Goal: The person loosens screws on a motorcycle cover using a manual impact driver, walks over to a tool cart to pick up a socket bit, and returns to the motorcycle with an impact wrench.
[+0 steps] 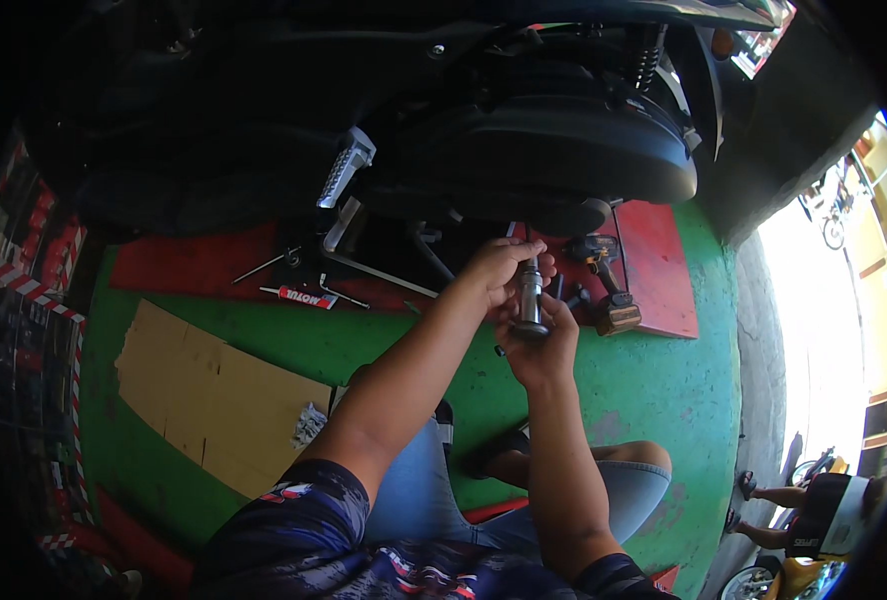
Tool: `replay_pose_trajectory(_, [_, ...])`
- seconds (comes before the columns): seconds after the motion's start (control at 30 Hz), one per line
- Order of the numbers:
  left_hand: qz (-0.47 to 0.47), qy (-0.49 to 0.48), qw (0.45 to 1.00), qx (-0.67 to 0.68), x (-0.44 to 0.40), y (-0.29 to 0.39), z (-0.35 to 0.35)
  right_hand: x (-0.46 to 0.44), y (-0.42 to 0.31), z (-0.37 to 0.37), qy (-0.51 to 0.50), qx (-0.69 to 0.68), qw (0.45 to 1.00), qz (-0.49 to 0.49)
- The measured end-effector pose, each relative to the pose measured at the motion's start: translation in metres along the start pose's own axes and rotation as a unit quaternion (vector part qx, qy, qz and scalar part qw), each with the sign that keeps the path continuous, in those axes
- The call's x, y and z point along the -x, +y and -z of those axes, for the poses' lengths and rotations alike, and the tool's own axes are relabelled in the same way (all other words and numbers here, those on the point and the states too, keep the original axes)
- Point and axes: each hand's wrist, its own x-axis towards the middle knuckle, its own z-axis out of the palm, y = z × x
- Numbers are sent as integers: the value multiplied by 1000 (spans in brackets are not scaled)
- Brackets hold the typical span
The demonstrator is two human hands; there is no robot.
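Between my hands is a chrome cylindrical tool [532, 300], held roughly upright in the view, its wide round end towards me. The fingers of my left hand [509, 272] are closed around its far, narrow end. My right hand [549, 345] grips the near, wide end from the right. Just beyond my hands is the rounded black underside of a scooter's engine cover [564, 150]. A cordless impact driver [604, 275] lies on the red mat to the right of my hands. Small dark tool parts [576, 296] lie between it and my fingers, partly hidden.
Under the scooter, the red mat [669, 280] carries a ratchet-like tool [274, 263], a MOTUL tube [299, 296] and a bent metal tool [349, 295]. Cardboard [214, 390] with crumpled material [310, 425] covers some green floor [654, 420]. Another person [824, 515] is at far right.
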Motion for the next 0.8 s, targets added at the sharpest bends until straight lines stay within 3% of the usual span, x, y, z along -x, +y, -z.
replay_pose_trajectory(0.07, [14,-5,1000,27,3,4,-1,10,-7,-19,-16,19,993,-114])
replay_pose_trajectory(0.2, [9,-12,998,68,-2,4,1,-3,-18,6,-44,129,985,-108])
replay_pose_trajectory(0.3, [-74,8,987,141,-24,1,9,0,-16,4,-35,384,920,77])
replay_pose_trajectory(0.4, [-56,35,980,187,-35,-2,12,7,-8,3,-13,444,887,125])
replay_pose_trajectory(0.53, [-68,41,973,216,-45,-8,13,12,-5,9,3,429,894,126])
replay_pose_trajectory(0.6, [-70,108,975,181,-46,-9,10,16,-5,13,-1,389,913,126])
replay_pose_trajectory(0.8, [-47,173,976,127,-47,-4,-1,32,-10,18,21,421,899,118])
